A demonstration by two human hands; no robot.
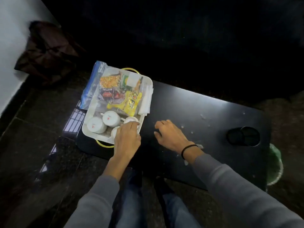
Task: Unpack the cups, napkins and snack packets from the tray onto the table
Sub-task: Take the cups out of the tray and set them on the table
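A white tray (148, 83) with yellow handles sits on the left end of a black table (205, 109). Several white cups lie upturned in its near end, among them one (111, 118) in the middle and one (96, 125) at the left. Snack packets fill the far end: a yellow one (130, 102), a dark one (108, 93), and a clear zip bag (97, 79) over them. White napkins (146, 100) lie along the right rim. My left hand (127, 139) reaches over the near right corner, fingers curled onto a cup (130, 119). My right hand (169, 134) rests on the table beside the tray, fingers spread.
A round black cup holder (243, 136) is set into the table's right end. White crumbs dot the tabletop. A green-rimmed object (274, 165) shows past the right edge. A dark cloth (47, 51) lies on the floor at the far left. My legs are under the table's near edge.
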